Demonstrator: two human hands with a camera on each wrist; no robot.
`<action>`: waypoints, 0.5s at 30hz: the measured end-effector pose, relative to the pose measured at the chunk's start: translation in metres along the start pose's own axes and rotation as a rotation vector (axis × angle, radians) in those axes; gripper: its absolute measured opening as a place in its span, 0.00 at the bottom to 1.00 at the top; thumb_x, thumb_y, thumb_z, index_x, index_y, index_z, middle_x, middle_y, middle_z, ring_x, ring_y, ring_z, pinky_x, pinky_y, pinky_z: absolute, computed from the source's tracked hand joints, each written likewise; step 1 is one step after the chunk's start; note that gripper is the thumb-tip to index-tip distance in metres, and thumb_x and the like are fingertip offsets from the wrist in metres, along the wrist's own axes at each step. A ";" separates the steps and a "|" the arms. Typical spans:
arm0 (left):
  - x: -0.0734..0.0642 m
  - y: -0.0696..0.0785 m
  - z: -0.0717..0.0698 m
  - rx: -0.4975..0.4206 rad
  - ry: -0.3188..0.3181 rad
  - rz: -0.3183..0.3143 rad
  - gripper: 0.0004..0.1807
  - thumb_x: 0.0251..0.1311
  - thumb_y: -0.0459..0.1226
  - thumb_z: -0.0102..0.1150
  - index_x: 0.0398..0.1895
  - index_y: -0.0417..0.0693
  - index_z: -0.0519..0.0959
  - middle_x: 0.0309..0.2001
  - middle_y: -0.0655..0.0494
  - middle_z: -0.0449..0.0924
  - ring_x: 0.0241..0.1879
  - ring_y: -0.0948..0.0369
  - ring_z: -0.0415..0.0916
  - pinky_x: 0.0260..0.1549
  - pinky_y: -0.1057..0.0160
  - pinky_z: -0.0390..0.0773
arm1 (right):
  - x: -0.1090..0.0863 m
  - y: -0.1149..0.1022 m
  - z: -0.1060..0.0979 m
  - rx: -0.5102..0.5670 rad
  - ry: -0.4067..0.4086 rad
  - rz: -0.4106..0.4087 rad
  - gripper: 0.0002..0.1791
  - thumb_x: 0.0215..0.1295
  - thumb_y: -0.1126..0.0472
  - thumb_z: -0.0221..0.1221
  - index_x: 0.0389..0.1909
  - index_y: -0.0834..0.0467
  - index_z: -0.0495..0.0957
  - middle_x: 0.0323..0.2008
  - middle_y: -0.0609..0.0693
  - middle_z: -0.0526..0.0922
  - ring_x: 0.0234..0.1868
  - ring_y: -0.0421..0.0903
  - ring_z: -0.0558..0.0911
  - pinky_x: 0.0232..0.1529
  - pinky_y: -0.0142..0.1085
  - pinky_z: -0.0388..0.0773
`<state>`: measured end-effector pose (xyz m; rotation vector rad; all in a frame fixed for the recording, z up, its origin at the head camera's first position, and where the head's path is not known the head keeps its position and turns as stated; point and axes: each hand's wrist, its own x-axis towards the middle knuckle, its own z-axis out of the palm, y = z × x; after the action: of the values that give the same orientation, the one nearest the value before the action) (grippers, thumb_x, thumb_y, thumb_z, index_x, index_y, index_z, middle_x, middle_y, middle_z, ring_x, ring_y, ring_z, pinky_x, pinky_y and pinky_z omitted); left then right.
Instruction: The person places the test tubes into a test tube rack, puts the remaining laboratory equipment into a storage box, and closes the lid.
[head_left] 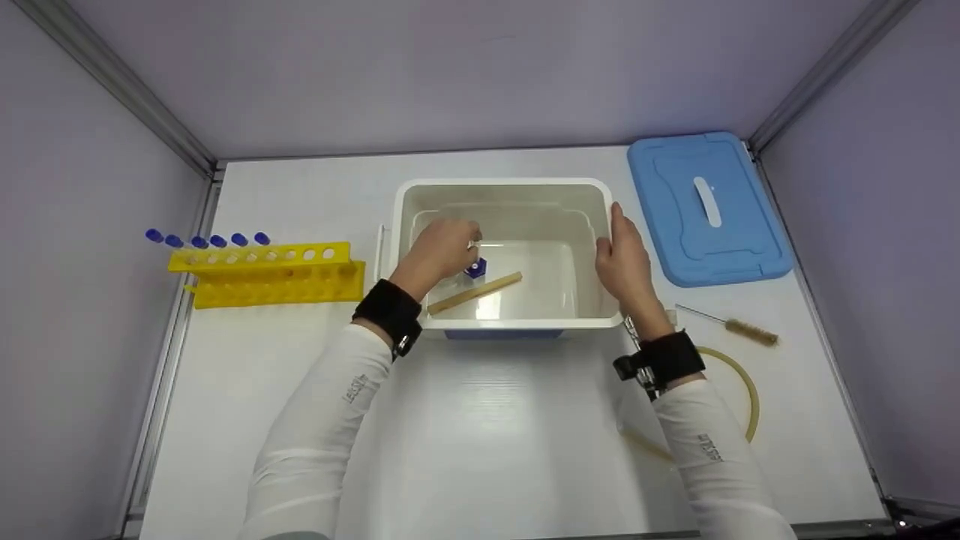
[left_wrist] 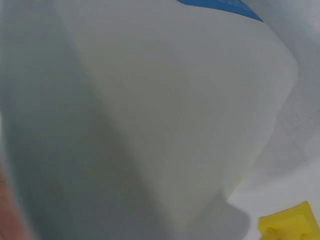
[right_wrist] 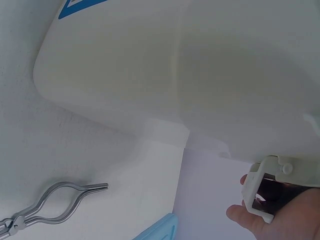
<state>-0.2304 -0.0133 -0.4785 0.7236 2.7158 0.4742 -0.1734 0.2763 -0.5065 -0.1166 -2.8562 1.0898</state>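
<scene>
My left hand point(head_left: 446, 244) reaches into a deep white plastic bin point(head_left: 506, 322) with its fingers curled down. They seem to pinch a clear piece with a blue hexagonal end point(head_left: 475, 268), mostly covered by the hand. A light wooden strip point(head_left: 475, 292) lies slantwise on the bin's floor. At the bin's right rim my right hand point(head_left: 626, 262) grips the edge, thumb on the inner side. The right wrist view shows that hand point(right_wrist: 285, 217) at the white side handle point(right_wrist: 285, 170). In the left wrist view the bin's outer wall point(left_wrist: 200, 100) fills most of the picture.
A yellow rack point(head_left: 277, 292) with several blue-capped tubes point(head_left: 218, 241) stands left of the bin. On the right lie a blue lid point(head_left: 709, 247), a bristle brush point(head_left: 750, 331), a tan hose point(head_left: 752, 397) and metal tongs point(right_wrist: 60, 200). Walls enclose the table's back and sides.
</scene>
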 end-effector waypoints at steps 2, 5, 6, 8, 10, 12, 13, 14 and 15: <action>0.000 -0.001 0.002 0.006 -0.026 -0.011 0.19 0.69 0.34 0.55 0.60 0.39 0.83 0.59 0.44 0.87 0.59 0.44 0.84 0.61 0.49 0.82 | 0.000 -0.001 0.000 -0.001 -0.002 0.001 0.35 0.78 0.67 0.45 0.82 0.72 0.49 0.76 0.75 0.63 0.78 0.69 0.65 0.78 0.61 0.65; 0.001 -0.003 0.006 0.028 -0.051 -0.023 0.19 0.70 0.35 0.55 0.60 0.40 0.83 0.59 0.44 0.87 0.59 0.44 0.84 0.61 0.49 0.82 | 0.000 -0.002 0.001 0.002 -0.005 -0.002 0.35 0.78 0.67 0.45 0.81 0.72 0.48 0.76 0.75 0.63 0.78 0.69 0.65 0.78 0.60 0.64; 0.001 -0.003 0.007 0.035 -0.059 -0.024 0.19 0.70 0.35 0.55 0.61 0.41 0.83 0.59 0.45 0.87 0.59 0.44 0.84 0.61 0.49 0.82 | 0.000 -0.002 0.001 0.004 -0.005 -0.004 0.35 0.78 0.67 0.45 0.81 0.72 0.49 0.76 0.75 0.63 0.78 0.69 0.65 0.78 0.60 0.64; 0.001 -0.004 0.009 0.047 -0.071 -0.028 0.19 0.71 0.36 0.55 0.61 0.41 0.83 0.59 0.45 0.87 0.59 0.44 0.83 0.61 0.48 0.82 | 0.000 -0.002 0.001 0.003 -0.004 -0.007 0.35 0.78 0.67 0.45 0.81 0.72 0.49 0.76 0.75 0.63 0.78 0.69 0.65 0.78 0.60 0.64; 0.001 -0.005 0.011 0.056 -0.082 -0.034 0.19 0.71 0.36 0.55 0.61 0.41 0.83 0.59 0.45 0.87 0.60 0.45 0.83 0.61 0.48 0.82 | 0.000 -0.002 0.002 0.002 -0.004 -0.009 0.35 0.78 0.67 0.45 0.81 0.72 0.49 0.76 0.75 0.63 0.78 0.69 0.65 0.78 0.60 0.64; 0.000 -0.006 0.013 0.059 -0.089 -0.048 0.19 0.71 0.36 0.54 0.62 0.42 0.83 0.60 0.46 0.87 0.60 0.45 0.83 0.61 0.49 0.83 | 0.000 -0.002 0.002 0.005 -0.005 -0.008 0.35 0.78 0.67 0.45 0.81 0.72 0.49 0.76 0.75 0.63 0.78 0.69 0.65 0.79 0.60 0.64; 0.000 -0.006 0.014 0.060 -0.090 -0.058 0.19 0.72 0.36 0.54 0.62 0.42 0.83 0.60 0.46 0.86 0.60 0.46 0.83 0.60 0.49 0.83 | 0.000 -0.003 0.002 0.006 -0.005 -0.007 0.35 0.78 0.67 0.45 0.81 0.72 0.49 0.76 0.75 0.62 0.78 0.69 0.65 0.79 0.60 0.63; -0.001 -0.007 0.015 0.057 -0.088 -0.070 0.19 0.71 0.35 0.54 0.62 0.43 0.83 0.60 0.46 0.86 0.60 0.46 0.83 0.60 0.49 0.83 | 0.000 -0.003 0.002 0.006 -0.005 -0.007 0.35 0.78 0.67 0.45 0.81 0.72 0.49 0.76 0.75 0.62 0.78 0.69 0.65 0.79 0.60 0.63; -0.001 -0.008 0.015 0.052 -0.087 -0.083 0.19 0.71 0.35 0.55 0.62 0.43 0.83 0.60 0.47 0.86 0.60 0.46 0.83 0.60 0.49 0.83 | 0.000 -0.003 0.002 0.007 -0.006 -0.006 0.35 0.78 0.67 0.45 0.81 0.72 0.49 0.76 0.75 0.62 0.78 0.69 0.65 0.79 0.60 0.63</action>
<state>-0.2274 -0.0165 -0.4953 0.6263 2.6728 0.3465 -0.1740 0.2726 -0.5064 -0.1039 -2.8558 1.1001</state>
